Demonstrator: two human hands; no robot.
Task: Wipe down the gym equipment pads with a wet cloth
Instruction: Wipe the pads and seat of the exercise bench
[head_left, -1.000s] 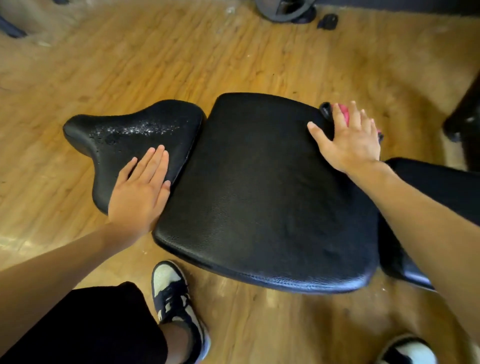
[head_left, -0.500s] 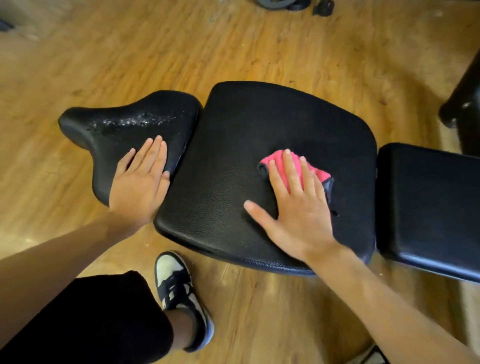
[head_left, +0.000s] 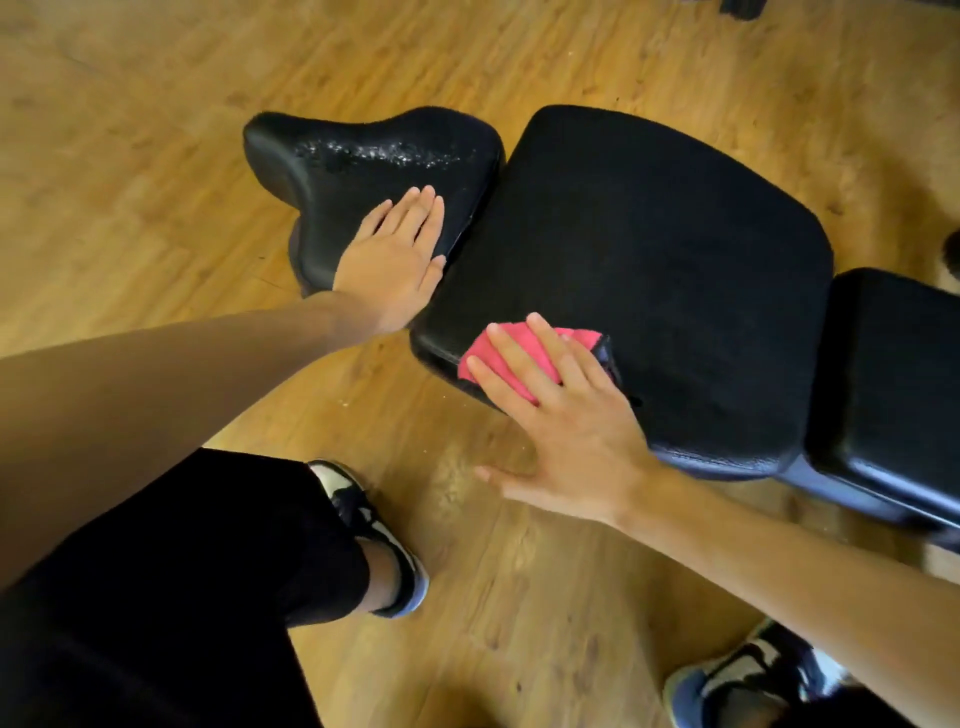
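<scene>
Pink cloth (head_left: 524, 358) has slid from mid-pad to the near-left edge of the centre pad (head_left: 649, 249).
Straight-fingered right hand (head_left: 566, 431) presses it flat; left hand (head_left: 395, 260) still flat on seat pad (head_left: 363, 156), whose speckled sheen is possibly water. Back pad (head_left: 893, 364) at right; shoe (head_left: 374, 525) below.

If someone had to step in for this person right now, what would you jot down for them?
Left hand: flat on the small pad, holding nothing.
Right hand: fingers straight, pressing the pink cloth onto the near left corner of the middle pad.
Done: the small pad glistens with droplets, so it has probably been wetted.
Left: the rest of the middle pad, then likely the right pad, which shows no wetness I can make out.
</scene>
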